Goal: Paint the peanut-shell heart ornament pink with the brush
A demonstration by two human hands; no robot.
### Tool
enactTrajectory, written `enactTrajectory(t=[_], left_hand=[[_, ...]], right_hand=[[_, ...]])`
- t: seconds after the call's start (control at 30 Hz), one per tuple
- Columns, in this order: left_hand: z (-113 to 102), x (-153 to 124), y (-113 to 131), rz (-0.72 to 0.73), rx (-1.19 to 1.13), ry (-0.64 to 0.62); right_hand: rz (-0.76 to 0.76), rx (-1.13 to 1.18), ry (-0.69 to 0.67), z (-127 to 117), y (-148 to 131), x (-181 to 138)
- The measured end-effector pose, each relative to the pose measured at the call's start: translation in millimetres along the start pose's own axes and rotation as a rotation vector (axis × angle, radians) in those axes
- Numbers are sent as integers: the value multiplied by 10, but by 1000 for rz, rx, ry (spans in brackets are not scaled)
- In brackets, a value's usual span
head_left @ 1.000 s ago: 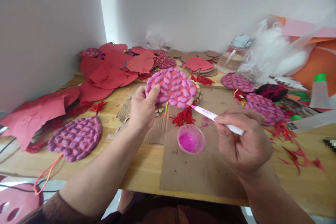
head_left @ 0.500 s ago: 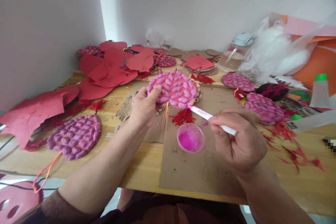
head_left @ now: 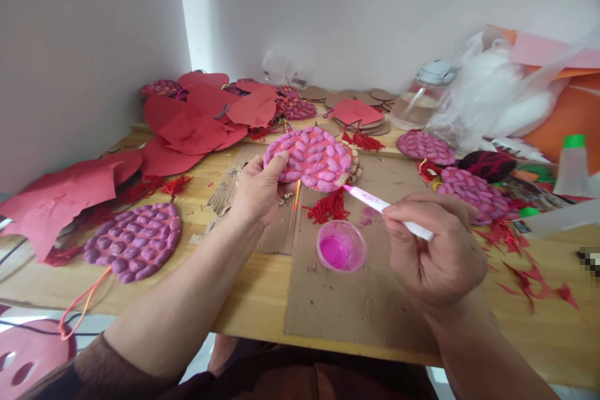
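Note:
My left hand (head_left: 262, 190) grips the left edge of a rounded craft plaque (head_left: 312, 159) covered in peanut-like lumps, thumb on top. Most lumps are painted pink; those along its right edge (head_left: 356, 165) are still tan. A white paintbrush (head_left: 375, 201) with a pink tip is pinched in my right hand (head_left: 435, 247). Its tip meets the plaque's lower right edge. Below the plaque hangs or lies a red tassel (head_left: 325, 207). A small clear cup (head_left: 359, 247) of magenta paint stands on the cardboard (head_left: 319, 306) under my hands.
A finished-looking purple plaque (head_left: 134, 242) lies at left, beside red paper pieces (head_left: 197, 128). Two pink plaques, one at the back right (head_left: 425, 147), lie near red scraps (head_left: 529, 278). A glass jar (head_left: 417, 100), plastic bag (head_left: 497, 100) and green-capped bottle (head_left: 574, 165) stand behind.
My right hand and the brush have shifted slightly right, the tip sliding along the plaque's lower edge toward the tan lumps. My left hand keeps its hold on the plaque.

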State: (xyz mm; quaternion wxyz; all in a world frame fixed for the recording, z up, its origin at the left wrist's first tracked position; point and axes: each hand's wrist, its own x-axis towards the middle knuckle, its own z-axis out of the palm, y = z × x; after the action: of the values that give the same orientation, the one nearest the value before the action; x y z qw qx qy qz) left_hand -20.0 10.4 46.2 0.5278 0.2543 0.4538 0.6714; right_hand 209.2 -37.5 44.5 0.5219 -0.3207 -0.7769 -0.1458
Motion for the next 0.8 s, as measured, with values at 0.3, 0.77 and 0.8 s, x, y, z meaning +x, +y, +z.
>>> enactTrajectory(t=[0.3,0.77,0.8], left_hand=[[9,-10,3,-10,16,-2],[-6,5,-6,-2,5,-17],[-8,7,-7,-1,5,-23]], right_hand=[[44,44,0,22,-1,-18],[112,121,79,43,50,-11],[114,133,77,46,49,-11]])
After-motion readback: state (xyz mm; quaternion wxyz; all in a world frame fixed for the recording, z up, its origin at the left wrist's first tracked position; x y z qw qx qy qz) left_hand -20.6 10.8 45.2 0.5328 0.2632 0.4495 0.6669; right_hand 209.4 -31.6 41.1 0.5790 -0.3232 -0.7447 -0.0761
